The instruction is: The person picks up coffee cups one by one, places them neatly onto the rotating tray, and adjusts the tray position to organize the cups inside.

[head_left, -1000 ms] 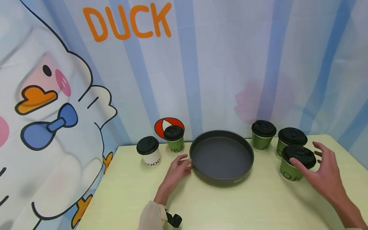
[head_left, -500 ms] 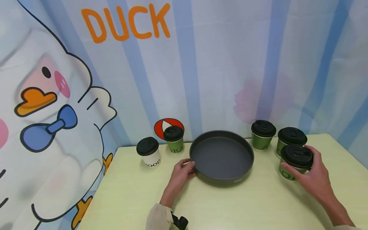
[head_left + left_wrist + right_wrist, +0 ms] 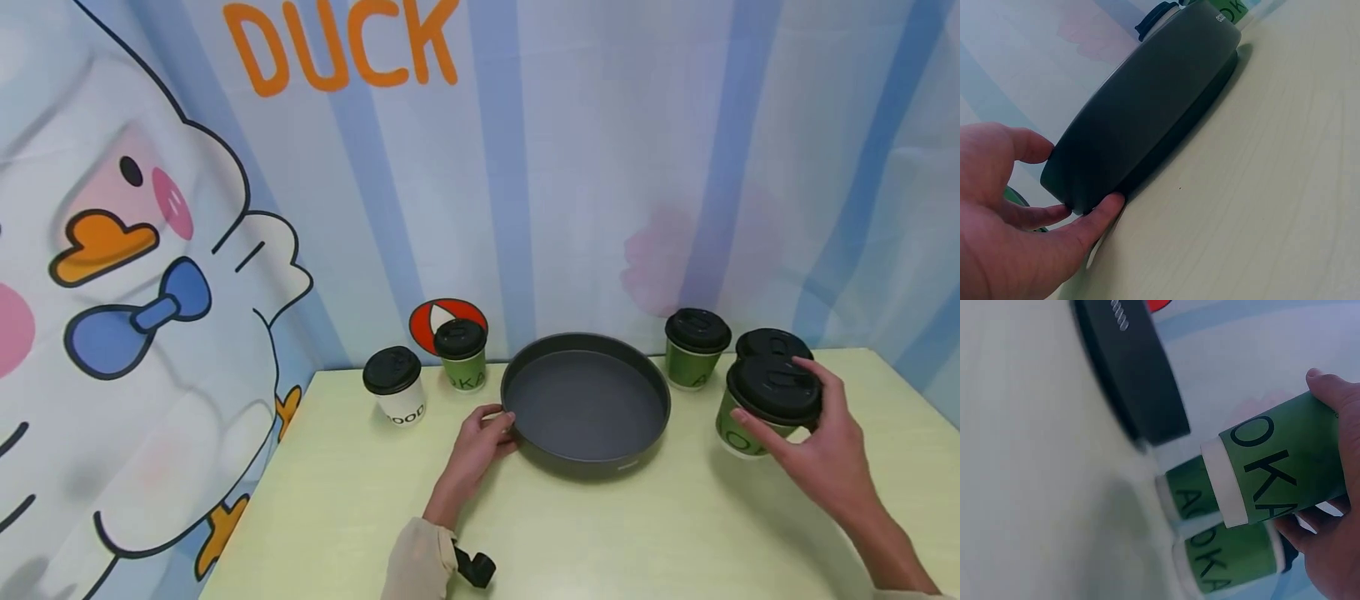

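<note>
near part: the pale surface [image 3: 600, 542] runs across the scene. a beige sleeve [image 3: 422, 560] enters at left, a black device [image 3: 476, 570] at its wrist. the left hand [image 3: 476, 446] meets the left side of the pan; its grip is clamped on the wall, with one finger at the rim and another digit at the lower edge in the left wrist view. the right hand [image 3: 836, 450], at right, has its grip clamped round a lidded green cup [image 3: 765, 396], thumb on the near side; the right wrist view shows the base of this cup raised off the surface.

middle part: the round dark grey pan [image 3: 585, 404] rests flat on the surface between the two hands, left of the held cup and apart from it.

far part: at left stand a white cup [image 3: 399, 396] and, just beyond it to the right, a small green cup [image 3: 462, 362], both upright with black lids. at right, a second green cup [image 3: 772, 340] is partly hidden behind the held one; a third green cup [image 3: 693, 358] stands upright to its left, near the pan. behind hangs a striped blue backdrop [image 3: 600, 183] with a duck figure [image 3: 150, 433] at left.
</note>
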Tool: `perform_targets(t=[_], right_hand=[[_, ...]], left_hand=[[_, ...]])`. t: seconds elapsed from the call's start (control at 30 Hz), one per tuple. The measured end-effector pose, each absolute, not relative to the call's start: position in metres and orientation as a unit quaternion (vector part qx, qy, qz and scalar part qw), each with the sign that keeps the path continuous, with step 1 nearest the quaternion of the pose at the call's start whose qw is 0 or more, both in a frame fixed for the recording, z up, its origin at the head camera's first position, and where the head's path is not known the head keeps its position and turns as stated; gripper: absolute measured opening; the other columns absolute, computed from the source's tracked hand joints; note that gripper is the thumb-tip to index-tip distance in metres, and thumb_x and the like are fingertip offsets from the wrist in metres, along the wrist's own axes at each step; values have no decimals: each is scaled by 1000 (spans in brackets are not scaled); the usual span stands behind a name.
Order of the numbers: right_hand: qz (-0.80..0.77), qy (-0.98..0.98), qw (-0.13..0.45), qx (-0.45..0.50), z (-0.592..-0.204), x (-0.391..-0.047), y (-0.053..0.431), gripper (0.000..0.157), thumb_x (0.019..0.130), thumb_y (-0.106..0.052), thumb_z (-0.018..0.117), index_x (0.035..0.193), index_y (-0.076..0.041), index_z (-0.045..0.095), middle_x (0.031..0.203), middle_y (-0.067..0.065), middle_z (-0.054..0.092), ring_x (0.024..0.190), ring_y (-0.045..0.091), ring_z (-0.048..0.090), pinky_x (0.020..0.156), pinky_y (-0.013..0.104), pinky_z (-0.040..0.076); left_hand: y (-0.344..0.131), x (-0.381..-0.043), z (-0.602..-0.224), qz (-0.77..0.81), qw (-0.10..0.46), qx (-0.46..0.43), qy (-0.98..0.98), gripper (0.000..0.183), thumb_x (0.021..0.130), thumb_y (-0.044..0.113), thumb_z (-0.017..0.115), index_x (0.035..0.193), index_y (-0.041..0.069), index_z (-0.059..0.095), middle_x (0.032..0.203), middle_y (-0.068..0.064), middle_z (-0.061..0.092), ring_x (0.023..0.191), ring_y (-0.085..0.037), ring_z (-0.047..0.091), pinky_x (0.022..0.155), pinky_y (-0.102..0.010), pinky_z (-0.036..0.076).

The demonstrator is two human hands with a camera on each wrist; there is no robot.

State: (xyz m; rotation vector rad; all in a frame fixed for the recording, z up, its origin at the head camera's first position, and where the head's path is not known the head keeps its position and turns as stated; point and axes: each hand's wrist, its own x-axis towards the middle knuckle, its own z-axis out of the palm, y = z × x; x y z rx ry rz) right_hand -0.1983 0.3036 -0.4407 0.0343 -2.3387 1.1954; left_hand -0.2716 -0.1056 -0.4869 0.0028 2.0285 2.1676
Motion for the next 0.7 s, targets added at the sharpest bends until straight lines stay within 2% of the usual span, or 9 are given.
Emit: perform_targets(t=[0.1, 0.2, 0.47, 0.7], right_hand=[[458, -848, 263, 42, -431, -197, 292, 97, 89, -16, 84, 164, -25, 23, 154, 33, 39, 137, 13, 49, 87, -2, 34], [475, -838, 263, 62, -423, -196, 280, 96, 89, -12, 83, 163, -27, 24, 153, 31, 40, 122, -12, 43, 89, 0, 36], [502, -826, 240, 93, -417, -204, 252, 96, 88, -8, 83, 163, -21, 24, 150, 29, 42, 119, -12, 44, 88, 1, 38], [516, -819, 217, 129, -420, -214, 222, 93, 87, -9, 84, 161, -18, 28, 149, 17, 46, 122, -10, 47, 92, 4, 39]], left_hand=[[-105, -271, -486, 726, 85, 0, 682, 57, 104, 23, 60, 148, -7, 41, 130, -22, 60, 106, -24, 64, 97, -43, 56], [-105, -271, -487, 727, 85, -1, 681, 57, 104, 23, 60, 148, -8, 41, 130, -23, 60, 105, -24, 64, 97, -44, 56], [-104, -272, -488, 727, 82, -1, 682, 56, 103, 23, 61, 147, -8, 42, 127, -21, 62, 103, -23, 65, 94, -41, 58], [-105, -274, -489, 724, 80, -4, 685, 55, 102, 23, 61, 145, -7, 44, 126, -21, 62, 99, -20, 65, 93, -39, 58]])
